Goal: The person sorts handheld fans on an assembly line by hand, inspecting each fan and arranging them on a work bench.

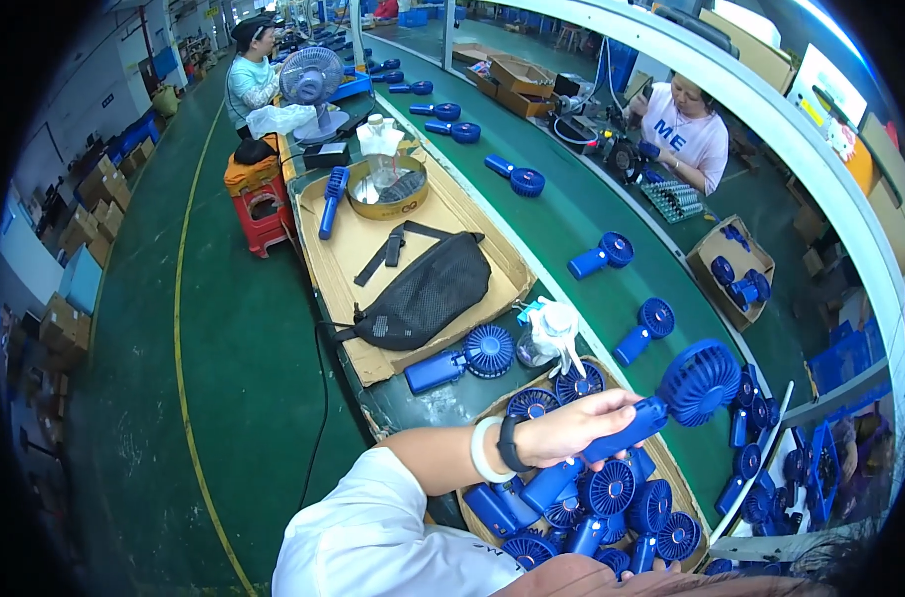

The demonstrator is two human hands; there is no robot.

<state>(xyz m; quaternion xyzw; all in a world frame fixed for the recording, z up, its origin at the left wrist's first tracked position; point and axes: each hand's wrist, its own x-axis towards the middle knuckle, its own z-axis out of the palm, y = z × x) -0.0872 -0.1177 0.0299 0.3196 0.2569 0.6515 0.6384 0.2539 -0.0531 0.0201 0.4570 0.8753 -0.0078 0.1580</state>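
While left hand (572,428) grips blue handheld fan (671,398), brown cardboard box (686,493) below holds fans; right hand unseen.

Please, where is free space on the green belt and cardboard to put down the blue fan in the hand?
The left hand holds a blue fan. Bare belt lies between the spaced fans, for instance near one fan. The cardboard sheet is bare beside the black mesh bag. The fan box is crowded.

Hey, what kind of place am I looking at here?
Most likely a factory assembly line for small handheld fans. A long green conveyor belt carries blue fans, a cardboard box is full of them, and the left hand holds one blue fan.
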